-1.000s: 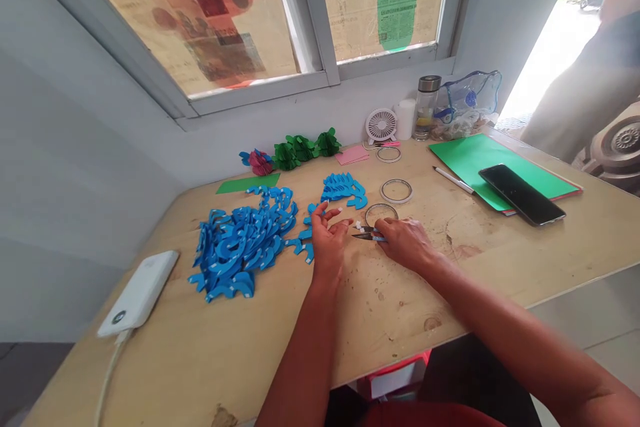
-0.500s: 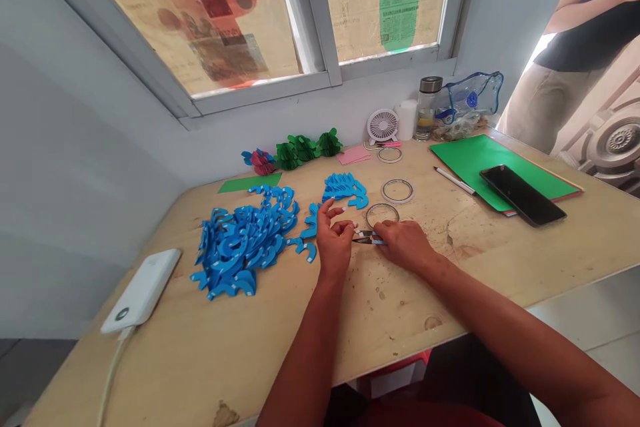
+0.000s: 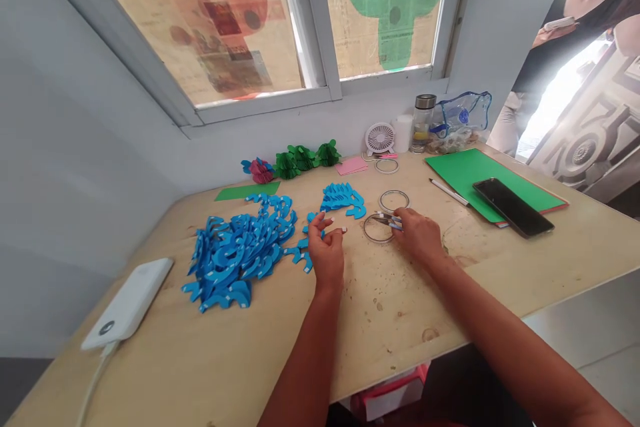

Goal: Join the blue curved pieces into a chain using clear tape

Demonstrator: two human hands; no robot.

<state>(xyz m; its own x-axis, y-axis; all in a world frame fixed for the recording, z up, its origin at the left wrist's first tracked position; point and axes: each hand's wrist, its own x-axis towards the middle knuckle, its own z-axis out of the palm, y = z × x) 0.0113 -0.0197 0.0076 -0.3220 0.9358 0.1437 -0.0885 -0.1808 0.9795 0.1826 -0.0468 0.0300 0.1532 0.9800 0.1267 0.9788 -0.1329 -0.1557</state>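
Right hand (image 3: 417,235) closed around snips (image 3: 387,219) over tape ring (image 3: 376,229), mid-frame; left hand (image 3: 326,248) half-curled, pinching a small white bit, forearm upright.

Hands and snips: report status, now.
Left hand raised over the table, pinching a small white bit. Right hand holds snips over a tape ring. Blue cutouts piled left; nothing obstructing.

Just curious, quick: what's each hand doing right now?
Left hand: fingers curled, pinching something tiny; cannot tell what.
Right hand: closed on small snips.
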